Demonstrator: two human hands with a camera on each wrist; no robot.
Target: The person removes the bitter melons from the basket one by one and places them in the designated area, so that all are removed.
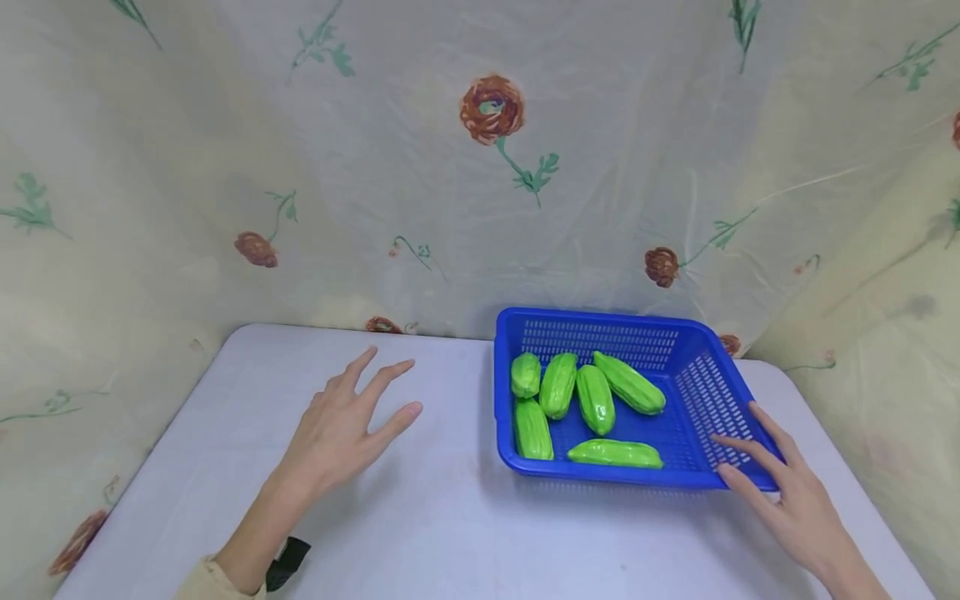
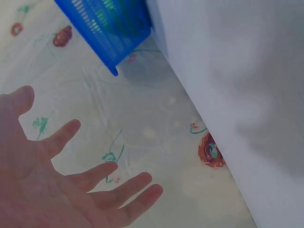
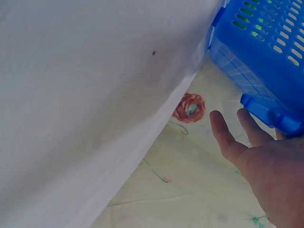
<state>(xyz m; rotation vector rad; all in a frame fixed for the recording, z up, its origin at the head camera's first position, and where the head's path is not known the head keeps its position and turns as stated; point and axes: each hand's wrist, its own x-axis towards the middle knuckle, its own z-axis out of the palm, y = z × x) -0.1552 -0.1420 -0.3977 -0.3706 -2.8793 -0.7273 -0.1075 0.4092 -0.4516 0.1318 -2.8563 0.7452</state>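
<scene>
In the head view a blue plastic basket [image 1: 600, 473] with slotted walls stands on the white-covered table. Inside it lie several shiny, ridged green gourds that look like bitter melons, one [image 1: 615, 453] along the front wall and another [image 1: 630, 383] slanting near the back. My right hand [image 1: 795, 492] is at the basket's front right corner, its fingers spread over the rim; the right wrist view shows fingertips [image 3: 218, 118] stretched out beside the rim. My left hand [image 1: 341, 425] hovers left of the basket, apart from it, fingers spread, holding nothing.
The white table [image 1: 420, 533] reaches toward me and out to both sides. Behind and beside it hangs a pale flowered curtain [image 1: 390, 167], close to the basket's back wall. A black strap [image 1: 287, 563] shows at my left wrist.
</scene>
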